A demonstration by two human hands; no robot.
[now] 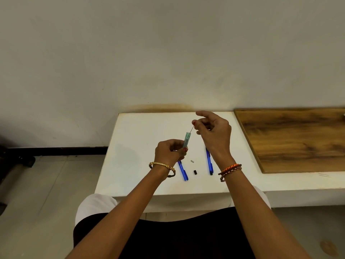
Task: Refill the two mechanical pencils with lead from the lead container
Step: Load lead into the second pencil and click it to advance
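**Lead drawn from the container above two blue pencils**

While the left hand curls round the lower end of the lead container, a slim, translucent green tube held nearly upright at the centre of the frame, the right hand pinches a hair-thin dark lead between thumb and forefinger, its other fingers loosely spread. The lead slants from those fingertips down into the tube's open top. Below the hands, two glossy blue mechanical pencils lie roughly parallel on the smooth white bench: the left pencil partly under the left hand, the right pencil partly under the right wrist. Between them rest a small pale cylinder and a short black cap, apart from each other. A grained wooden board lies on the bench at the right of the frame. A gold metal bangle circles the left wrist; braided thread bands circle the right.
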